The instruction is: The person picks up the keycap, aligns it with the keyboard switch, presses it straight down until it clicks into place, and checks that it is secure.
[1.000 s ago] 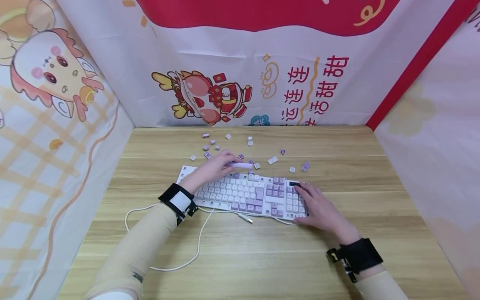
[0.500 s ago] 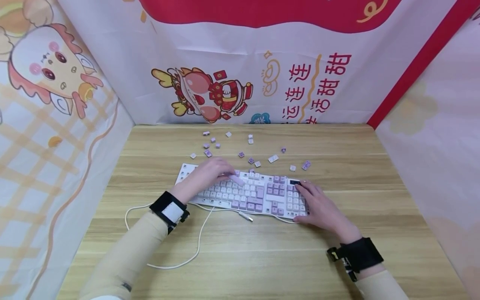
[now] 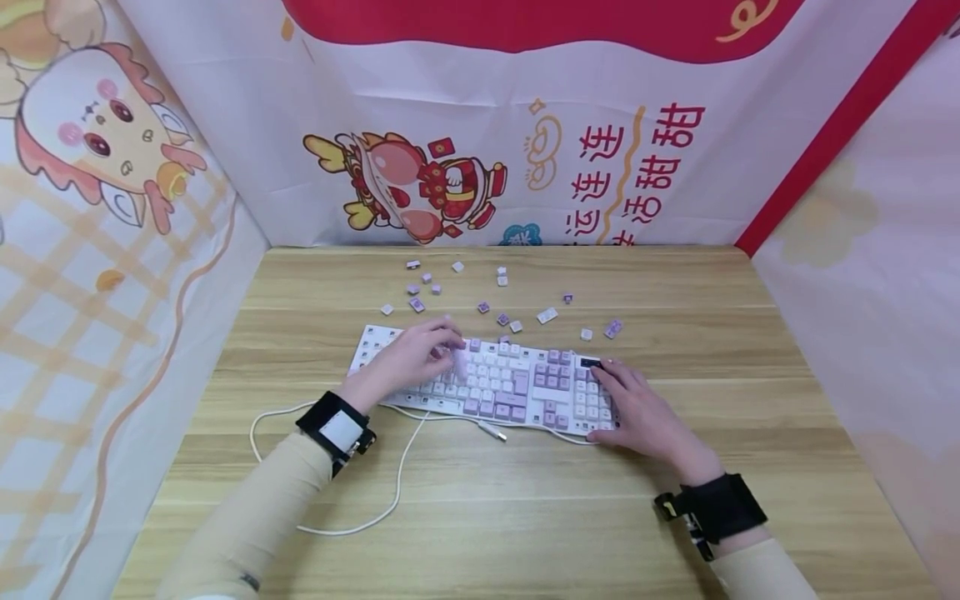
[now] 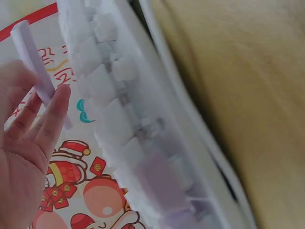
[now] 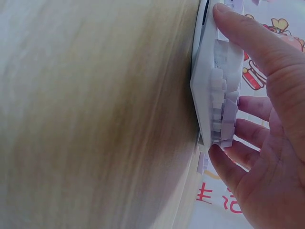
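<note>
A white and lavender keyboard (image 3: pixel 550 399) lies across the table, with bare key positions at its left end. My left hand (image 3: pixel 411 355) is over the left half of it, pinching a long lavender spacebar keycap (image 4: pixel 34 59) between thumb and fingers. The left wrist view shows the keycap raised above the key rows. My right hand (image 3: pixel 643 414) grips the keyboard's right end. In the right wrist view its thumb (image 5: pixel 233 21) is at the front edge and the fingers (image 5: pixel 226 164) reach round to the keys and far edge.
Loose white and purple keycaps (image 3: pixel 547 316) are scattered behind the keyboard. A white cable (image 3: pixel 400 483) loops in front on the left, its USB plug (image 3: pixel 492 431) near the front edge. Printed cloth walls (image 3: pixel 450 83) enclose the table (image 3: pixel 525 517).
My left hand has come back toward me and slightly left, bringing the spacebar keycap from behind the keyboard to above its keys and turning it. The right hand keeps its hold.
</note>
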Demonstrator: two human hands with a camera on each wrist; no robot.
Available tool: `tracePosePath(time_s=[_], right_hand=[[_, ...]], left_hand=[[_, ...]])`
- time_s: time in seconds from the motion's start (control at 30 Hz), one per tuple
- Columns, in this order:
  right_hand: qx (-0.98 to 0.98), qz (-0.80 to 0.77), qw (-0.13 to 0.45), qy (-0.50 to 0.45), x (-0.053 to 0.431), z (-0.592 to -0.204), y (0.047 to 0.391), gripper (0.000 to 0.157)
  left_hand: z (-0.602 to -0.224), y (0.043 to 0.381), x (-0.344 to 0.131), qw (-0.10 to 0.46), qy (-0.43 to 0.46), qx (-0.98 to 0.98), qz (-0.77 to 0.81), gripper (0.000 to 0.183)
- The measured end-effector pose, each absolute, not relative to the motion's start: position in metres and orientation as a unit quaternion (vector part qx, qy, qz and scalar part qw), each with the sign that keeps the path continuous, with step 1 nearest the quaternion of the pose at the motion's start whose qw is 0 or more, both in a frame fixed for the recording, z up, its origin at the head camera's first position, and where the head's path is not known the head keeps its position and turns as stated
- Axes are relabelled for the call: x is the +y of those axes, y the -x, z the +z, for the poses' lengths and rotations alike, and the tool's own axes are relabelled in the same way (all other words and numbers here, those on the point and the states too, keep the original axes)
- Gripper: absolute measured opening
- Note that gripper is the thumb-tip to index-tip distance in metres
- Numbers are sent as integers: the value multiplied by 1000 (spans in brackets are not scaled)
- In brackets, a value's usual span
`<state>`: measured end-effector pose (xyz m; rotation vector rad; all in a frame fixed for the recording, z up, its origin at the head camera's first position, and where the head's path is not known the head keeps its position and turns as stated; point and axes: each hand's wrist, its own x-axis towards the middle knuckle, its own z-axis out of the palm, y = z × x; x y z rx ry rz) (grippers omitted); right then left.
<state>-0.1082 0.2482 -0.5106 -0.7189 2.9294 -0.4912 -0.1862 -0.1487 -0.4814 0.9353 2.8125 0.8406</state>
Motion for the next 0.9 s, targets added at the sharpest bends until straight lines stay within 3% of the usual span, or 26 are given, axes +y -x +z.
tracePosePath(time_s=[0.27,0.63,0.9], right_hand=[[959,-161,71,221,248,-509,109,108],[957,-170,57,227,248,-510,108,106],[957,-168,65,226,248,-511,109,107]], left_hand=[[-483,181,-139,16,-303,922,243,11],[-463,167,-138,102,-290,901,307,45],[-459,158,-150,99,-343,896,264,29]])
